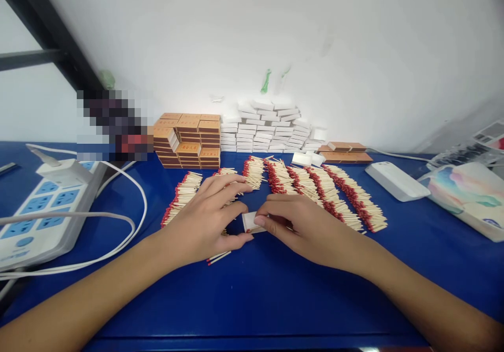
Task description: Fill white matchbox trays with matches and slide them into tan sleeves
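Observation:
A small white inner tray of a matchbox (249,222) is on the blue table in front of me, with a few red match heads showing at its near edge. My right hand (303,226) pinches its right part between thumb and fingers, which hide that end. My left hand (212,213) is open at its left, thumb and fingers spread around the near end. Beneath and behind the left hand are heaps of red-tipped matches (179,200), partly covered. A few loose matches (219,258) lie in front of its thumb. More rows of matches (350,197) spread out beyond my right hand.
Orange-brown matchboxes (189,139) are stacked at the back left, beside piled white trays (268,131). More brown boxes (346,156) lie further right. A power strip (59,205) with white cables stands left; a white power bank (397,181) and a colourful pack (466,197) lie right.

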Available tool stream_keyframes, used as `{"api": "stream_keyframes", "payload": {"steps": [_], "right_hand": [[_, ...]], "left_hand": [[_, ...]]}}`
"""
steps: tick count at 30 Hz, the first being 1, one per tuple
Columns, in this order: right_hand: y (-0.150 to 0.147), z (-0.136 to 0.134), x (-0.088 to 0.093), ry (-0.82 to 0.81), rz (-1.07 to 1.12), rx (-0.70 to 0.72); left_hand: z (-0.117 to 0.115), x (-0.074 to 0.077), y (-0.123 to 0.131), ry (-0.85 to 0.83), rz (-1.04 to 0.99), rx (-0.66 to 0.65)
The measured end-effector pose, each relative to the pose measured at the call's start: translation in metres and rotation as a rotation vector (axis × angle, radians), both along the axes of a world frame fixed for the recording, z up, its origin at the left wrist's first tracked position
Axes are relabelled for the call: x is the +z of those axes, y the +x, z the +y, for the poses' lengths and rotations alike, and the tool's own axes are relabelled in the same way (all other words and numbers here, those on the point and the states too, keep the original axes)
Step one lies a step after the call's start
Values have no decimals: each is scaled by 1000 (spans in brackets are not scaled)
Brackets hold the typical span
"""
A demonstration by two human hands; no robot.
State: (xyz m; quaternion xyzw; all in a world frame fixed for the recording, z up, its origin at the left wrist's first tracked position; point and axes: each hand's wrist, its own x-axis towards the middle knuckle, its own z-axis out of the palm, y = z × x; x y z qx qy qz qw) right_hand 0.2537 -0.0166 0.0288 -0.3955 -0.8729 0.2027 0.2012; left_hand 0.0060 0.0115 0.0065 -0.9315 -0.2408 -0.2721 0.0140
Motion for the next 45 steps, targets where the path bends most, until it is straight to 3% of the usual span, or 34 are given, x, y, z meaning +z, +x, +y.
{"api": "stream_keyframes", "payload": {"steps": [5,10,14,17,22,27,32,35,40,45], "right_hand": [[-20,-17,-19,294,46,133],[-44,-29,-37,241,-114,216],[-52,-25,-36,35,-157,156],[-52,-25,-35,-1,-207,124],[-32,-20,-29,126,-137,120],[-5,-1,-19,336,-74,-69],[-2,7,-23,441,-151,-109],[-4,5,-23,432,-166,-96],[-12,-3,-22,446,37,-64],[-35,-20,-37,491,-12,136]], "left_hand": [[4,5,-3,56,-21,57],[8,7,-7,129,-33,111],[12,7,-10,156,-28,128],[13,7,-11,157,-28,119],[12,8,-12,152,5,96],[9,9,-9,161,34,70],[5,10,-5,161,20,19],[3,12,-4,179,20,10],[6,13,-6,211,-4,41],[11,12,-11,216,-4,104]]}}
